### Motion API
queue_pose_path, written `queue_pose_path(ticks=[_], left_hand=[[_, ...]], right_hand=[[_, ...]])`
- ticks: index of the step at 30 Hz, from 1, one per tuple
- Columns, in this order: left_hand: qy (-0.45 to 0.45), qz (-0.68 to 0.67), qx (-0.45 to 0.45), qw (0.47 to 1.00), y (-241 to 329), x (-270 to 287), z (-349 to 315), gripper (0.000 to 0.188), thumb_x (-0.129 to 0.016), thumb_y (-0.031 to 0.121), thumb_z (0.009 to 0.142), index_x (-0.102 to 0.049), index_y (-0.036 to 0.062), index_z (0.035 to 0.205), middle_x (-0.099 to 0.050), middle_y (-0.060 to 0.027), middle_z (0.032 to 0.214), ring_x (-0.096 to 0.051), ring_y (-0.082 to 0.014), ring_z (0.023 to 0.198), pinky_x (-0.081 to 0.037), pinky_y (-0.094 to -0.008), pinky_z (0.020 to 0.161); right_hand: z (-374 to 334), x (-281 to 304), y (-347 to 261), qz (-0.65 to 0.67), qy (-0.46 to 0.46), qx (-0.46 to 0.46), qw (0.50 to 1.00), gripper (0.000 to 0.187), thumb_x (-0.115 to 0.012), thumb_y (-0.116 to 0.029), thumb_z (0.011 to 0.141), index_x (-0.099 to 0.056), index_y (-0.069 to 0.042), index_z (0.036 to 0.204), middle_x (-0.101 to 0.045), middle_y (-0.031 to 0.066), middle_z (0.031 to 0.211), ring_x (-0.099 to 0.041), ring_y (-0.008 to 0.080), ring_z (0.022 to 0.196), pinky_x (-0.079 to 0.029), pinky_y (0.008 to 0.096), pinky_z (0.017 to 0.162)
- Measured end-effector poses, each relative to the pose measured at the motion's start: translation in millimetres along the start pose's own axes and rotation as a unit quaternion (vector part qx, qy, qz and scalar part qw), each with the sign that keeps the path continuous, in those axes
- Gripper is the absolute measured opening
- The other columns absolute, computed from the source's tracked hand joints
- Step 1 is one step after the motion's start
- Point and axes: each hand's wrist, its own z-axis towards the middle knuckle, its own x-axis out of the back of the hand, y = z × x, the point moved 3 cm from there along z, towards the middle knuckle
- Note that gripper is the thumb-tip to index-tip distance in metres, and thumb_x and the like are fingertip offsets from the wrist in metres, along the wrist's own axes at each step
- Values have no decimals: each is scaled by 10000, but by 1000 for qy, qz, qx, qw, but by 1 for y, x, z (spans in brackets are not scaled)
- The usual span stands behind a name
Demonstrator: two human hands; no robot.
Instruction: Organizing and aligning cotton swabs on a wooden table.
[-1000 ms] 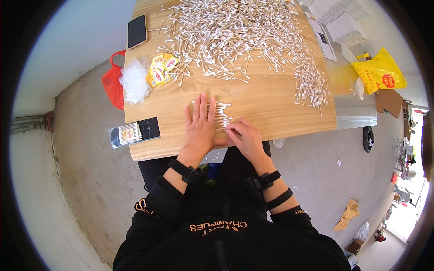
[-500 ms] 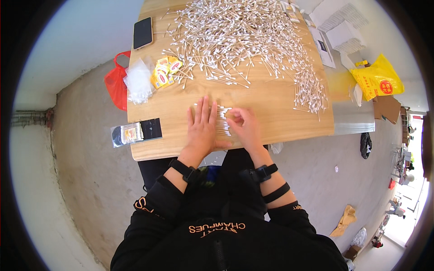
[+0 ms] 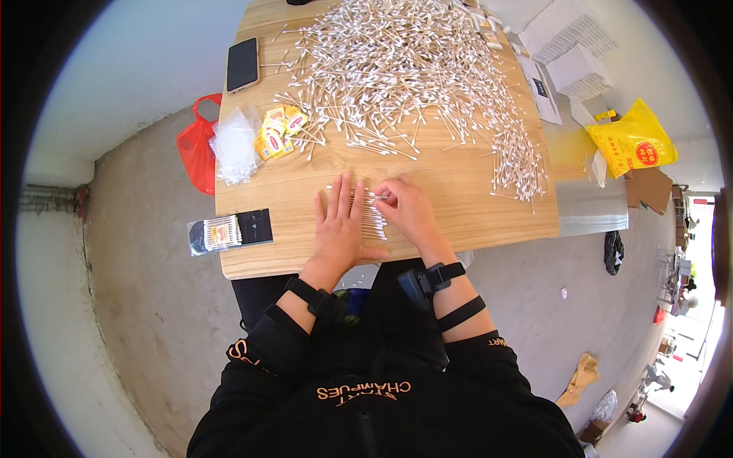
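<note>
Head view: the left hand (image 3: 338, 231) lies flat on the swab row (image 3: 372, 221), fingers slightly spread; the right hand (image 3: 408, 212) pinches 1 swab tip (image 3: 379, 197) at its right side. Printed yellow labels (image 3: 273, 137) lie beyond the row's left, a red-printed yellow bag (image 3: 620, 145) far right.

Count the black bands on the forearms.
3: left wrist band behind the left hand; right wrist band behind the right hand; upper band farther from that hand. Sleeves may hide more.
</note>
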Motion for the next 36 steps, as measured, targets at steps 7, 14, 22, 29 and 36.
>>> queue_pose_path(ticks=[7, 14, 22, 29, 36], left_hand=[[3, 2, 1, 1000, 0, 0, 0, 1409, -793, 680, 422, -180, 1, 1493, -130, -190, 1574, -84, -314, 1473, -80, -554, 1152], [8, 10, -4, 1000, 2, 0, 1, 1396, -792, 672, 426, -193, -14, 1485, -143, -199, 1568, -96, -320, 1470, -89, -556, 1150], [44, -1, -21, 999, 2, -2, -6, 1377, -798, 657, 434, -205, -17, 1479, -183, -206, 1556, -149, -330, 1457, -115, -555, 1148], [12, 19, -18, 1000, 5, 2, 4, 1375, -766, 695, 437, -228, -41, 1466, -177, -228, 1551, -145, -351, 1456, -107, -574, 1138], [-12, 21, -1, 1000, 5, 2, 1, 1387, -788, 680, 442, -202, -38, 1473, -138, -189, 1570, -108, -307, 1468, -97, -546, 1156]], right_hand=[[5, -1, 3, -44, 4, 5, 999, 73, -664, -169, 834, -644, -103, 854, -595, 80, 833, -636, 249, 725, -500, 370, 630], [15, 0, 8, -27, -19, -38, 999, 90, -687, -177, 806, -656, -92, 815, -611, 76, 810, -649, 229, 721, -516, 354, 645], [18, -6, 10, -29, -10, -88, 996, 99, -714, -185, 767, -668, -106, 804, -635, 66, 793, -652, 212, 725, -518, 355, 649], [19, -6, 15, -32, -28, -74, 996, 112, -734, -184, 749, -666, -106, 792, -623, 59, 789, -648, 205, 724, -514, 339, 642], [1, -5, 6, 15, 42, 8, 999, 85, -736, -127, 754, -663, -94, 785, -589, 50, 800, -644, 166, 659, -510, 295, 605]])
